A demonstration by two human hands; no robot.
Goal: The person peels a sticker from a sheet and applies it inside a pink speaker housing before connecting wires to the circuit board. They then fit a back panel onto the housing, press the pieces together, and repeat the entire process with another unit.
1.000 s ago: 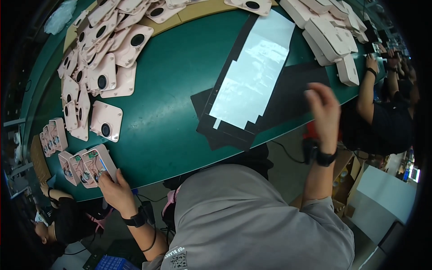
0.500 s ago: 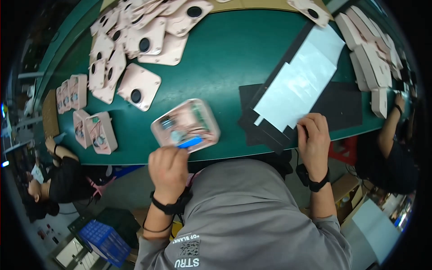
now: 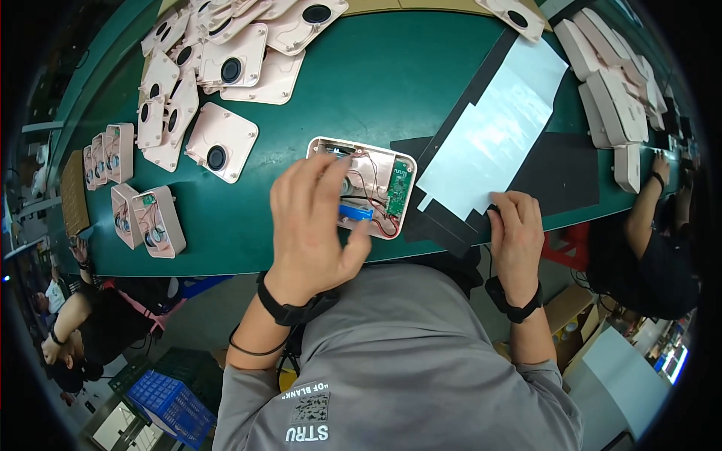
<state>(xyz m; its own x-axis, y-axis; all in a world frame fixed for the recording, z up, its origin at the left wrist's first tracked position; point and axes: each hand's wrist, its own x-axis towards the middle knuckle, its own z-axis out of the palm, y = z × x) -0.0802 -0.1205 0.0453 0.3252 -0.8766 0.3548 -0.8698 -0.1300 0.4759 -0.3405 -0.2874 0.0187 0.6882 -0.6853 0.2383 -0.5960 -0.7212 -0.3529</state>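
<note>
My left hand (image 3: 312, 225) is spread above a pale pink casing (image 3: 412, 177), fingers stretched over its left half and thumb apart. Whether the fingertips touch the casing cannot be told. Inside lie a green circuit board (image 3: 398, 189), a blue cylindrical battery (image 3: 355, 213) and red and black wires; my hand hides the rest. My right hand (image 3: 517, 229) is closed in a pinch at the lower corner of a white-faced sheet (image 3: 492, 131). Something dark shows at its fingertips, too small to name. Black sheets (image 3: 560, 177) lie beneath the white one.
Pink panels with black round parts (image 3: 226, 143) are heaped at the far left. Several filled casings (image 3: 160, 222) stand at the left edge, and closed pink housings (image 3: 613, 105) are stacked at right. Other people (image 3: 650, 248) sit on both sides.
The casing has shifted right and turned to lie straighter. My left hand has moved up from its near edge to over it, its fingers opening out. My right hand stays by the sheet's corner.
</note>
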